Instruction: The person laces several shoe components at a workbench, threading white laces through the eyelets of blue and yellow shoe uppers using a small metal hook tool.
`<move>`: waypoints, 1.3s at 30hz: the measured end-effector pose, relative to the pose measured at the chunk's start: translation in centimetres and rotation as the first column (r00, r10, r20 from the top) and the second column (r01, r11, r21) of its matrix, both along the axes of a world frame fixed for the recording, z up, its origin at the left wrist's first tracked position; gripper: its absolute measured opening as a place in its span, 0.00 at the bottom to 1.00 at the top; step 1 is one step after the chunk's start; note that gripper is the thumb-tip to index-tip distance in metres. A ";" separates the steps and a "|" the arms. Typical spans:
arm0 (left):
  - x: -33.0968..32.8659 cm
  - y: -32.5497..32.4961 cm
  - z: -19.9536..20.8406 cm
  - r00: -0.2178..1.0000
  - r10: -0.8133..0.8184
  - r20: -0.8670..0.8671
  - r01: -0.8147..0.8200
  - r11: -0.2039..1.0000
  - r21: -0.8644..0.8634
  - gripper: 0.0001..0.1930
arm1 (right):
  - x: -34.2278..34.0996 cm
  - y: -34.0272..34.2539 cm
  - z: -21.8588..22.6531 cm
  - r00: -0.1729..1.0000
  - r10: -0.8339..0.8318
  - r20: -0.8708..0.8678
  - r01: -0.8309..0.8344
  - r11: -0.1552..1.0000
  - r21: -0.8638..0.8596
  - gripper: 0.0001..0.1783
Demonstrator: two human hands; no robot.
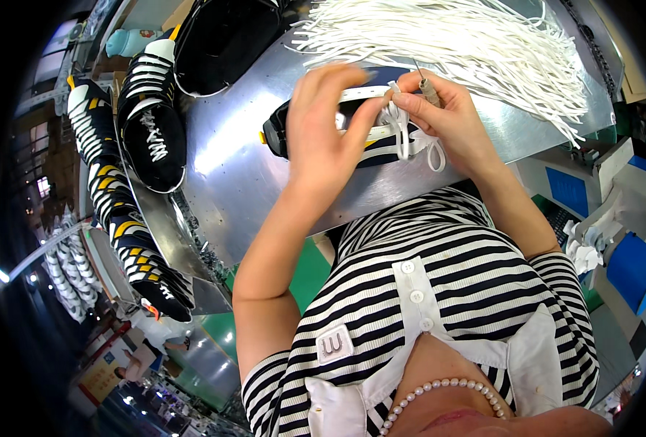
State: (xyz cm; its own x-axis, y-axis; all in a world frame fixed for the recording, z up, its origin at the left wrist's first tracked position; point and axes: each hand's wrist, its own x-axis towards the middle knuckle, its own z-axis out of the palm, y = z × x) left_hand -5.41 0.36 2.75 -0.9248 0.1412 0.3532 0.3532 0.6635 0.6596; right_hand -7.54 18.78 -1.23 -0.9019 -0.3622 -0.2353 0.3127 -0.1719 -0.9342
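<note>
A dark shoe upper [280,133] with white and yellow trim lies on the metal table in front of me, partly covered by my hands. White shoelace loops [403,138] hang over its laced end. My right hand [450,120] is closed, its thumb and forefinger pinched at the lace, and it also holds an awl-like tool [428,91] with a wrapped handle and thin metal shaft. Across the upper reaches my left hand [323,120]. Its fingers are apart and slightly blurred, and the thumb points at the lace near the right fingertips.
A large pile of white shoelaces [454,47] covers the far side of the metal table [228,175]. Black uppers [151,142] and a long stacked row of striped ones [115,197] stand at the left. Boxes with blue pieces [632,273] are at the right.
</note>
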 end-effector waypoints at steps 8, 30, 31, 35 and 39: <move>0.2 -3.2 -2.0 0.238 -0.266 0.934 -0.587 0.727 0.356 0.24 | 0.4 -1.6 -1.4 0.993 -0.025 -0.115 0.047 0.980 0.195 0.20; 3.3 0.8 -4.0 0.863 0.137 0.487 -0.392 0.789 0.473 0.09 | 1.2 0.4 0.4 0.885 0.239 -0.400 -0.025 0.881 0.472 0.09; 3.3 0.8 -4.1 0.879 0.126 0.460 -0.369 0.791 0.487 0.09 | 1.1 0.4 0.4 0.873 0.260 -0.412 -0.020 0.865 0.502 0.08; 3.6 0.5 -4.5 0.893 0.106 0.436 -0.334 0.808 0.486 0.08 | 0.2 0.3 0.0 0.830 0.340 -0.442 -0.046 0.832 0.554 0.07; 4.6 0.9 -4.0 0.906 0.042 0.422 -0.280 0.806 0.522 0.07 | -0.3 -0.2 0.8 0.758 0.505 -0.413 -0.070 0.693 0.718 0.07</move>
State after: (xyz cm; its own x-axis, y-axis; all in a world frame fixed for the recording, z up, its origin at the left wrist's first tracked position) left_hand -0.78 1.24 -1.22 -0.9896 -0.1333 -0.0545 -0.0757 0.1597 0.9843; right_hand -7.80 18.55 -0.44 -0.8110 -0.5847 -0.0195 -0.3563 0.5201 -0.7763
